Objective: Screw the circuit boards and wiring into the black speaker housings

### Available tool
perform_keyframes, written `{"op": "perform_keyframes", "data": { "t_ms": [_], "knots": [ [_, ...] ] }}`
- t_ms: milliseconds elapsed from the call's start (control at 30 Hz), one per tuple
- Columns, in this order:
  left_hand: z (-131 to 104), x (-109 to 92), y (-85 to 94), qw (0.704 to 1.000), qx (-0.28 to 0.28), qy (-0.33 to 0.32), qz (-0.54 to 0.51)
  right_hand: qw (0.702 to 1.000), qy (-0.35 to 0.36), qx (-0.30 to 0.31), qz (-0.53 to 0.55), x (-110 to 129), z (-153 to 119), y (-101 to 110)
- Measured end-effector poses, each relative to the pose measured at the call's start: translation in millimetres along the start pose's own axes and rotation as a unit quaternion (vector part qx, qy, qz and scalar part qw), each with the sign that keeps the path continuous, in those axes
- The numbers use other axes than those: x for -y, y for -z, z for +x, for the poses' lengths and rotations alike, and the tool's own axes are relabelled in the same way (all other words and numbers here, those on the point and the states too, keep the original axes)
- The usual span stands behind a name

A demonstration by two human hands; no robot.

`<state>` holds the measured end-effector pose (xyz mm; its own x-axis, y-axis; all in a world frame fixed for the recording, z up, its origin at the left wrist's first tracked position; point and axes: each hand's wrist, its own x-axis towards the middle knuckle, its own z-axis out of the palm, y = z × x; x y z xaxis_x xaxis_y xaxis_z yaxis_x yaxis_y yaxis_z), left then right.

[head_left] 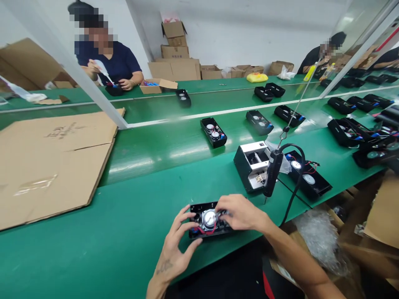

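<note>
In front of me on the green bench lies a black speaker housing (215,234) with its inside facing up. A round silver speaker driver (209,217) and red wires show in it. My left hand (179,243) spans the left end of the housing, fingers on the far side and thumb at the near edge. My right hand (241,212) is over the right half, its fingers closed in a pinch beside the driver. What those fingertips hold, if anything, is hidden, as is most of that half.
A black electric screwdriver (273,172) hangs beside a screw feeder (254,166). Another housing (308,178) lies to its right. Flat cardboard (56,162) covers the left bench. More housings (213,133) sit along the middle strip. Across from me, a person (109,62) holds a white bottle.
</note>
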<state>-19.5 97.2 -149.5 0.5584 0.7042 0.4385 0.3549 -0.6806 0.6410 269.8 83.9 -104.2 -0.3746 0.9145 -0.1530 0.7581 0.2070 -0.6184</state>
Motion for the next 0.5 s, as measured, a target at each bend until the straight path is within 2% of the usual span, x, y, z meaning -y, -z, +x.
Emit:
{"op": "perform_keyframes", "data": {
  "t_ms": [100, 200, 267, 333, 400, 500],
  "knots": [
    [-7.3, 10.2, -7.7, 0.999, 0.031, 0.026, -0.027, 0.990, -0.091, -0.081, 0.078, -10.4, -10.1, 7.1],
    [-6.9, 15.6, -26.2, 0.997, 0.009, 0.038, -0.071, 0.978, -0.104, -0.082, 0.162, -10.4, -12.8, 0.2],
    [-4.2, 13.6, -39.1, 0.994, -0.029, 0.049, -0.089, 0.968, -0.110, -0.081, 0.211, -6.9, -12.6, -5.0],
    [-1.9, 7.5, -49.6, 0.989, -0.083, 0.071, -0.095, 0.959, -0.089, -0.063, 0.262, -4.2, -12.6, -6.2],
    [-1.1, -0.4, -56.5, 0.981, -0.135, 0.103, -0.090, 0.956, -0.023, -0.016, 0.293, -3.7, -13.9, -3.7],
    [-2.3, -8.6, -60.0, 0.975, -0.170, 0.128, -0.064, 0.954, 0.057, 0.023, 0.293, -4.7, -20.1, -0.3]
  ]
}}
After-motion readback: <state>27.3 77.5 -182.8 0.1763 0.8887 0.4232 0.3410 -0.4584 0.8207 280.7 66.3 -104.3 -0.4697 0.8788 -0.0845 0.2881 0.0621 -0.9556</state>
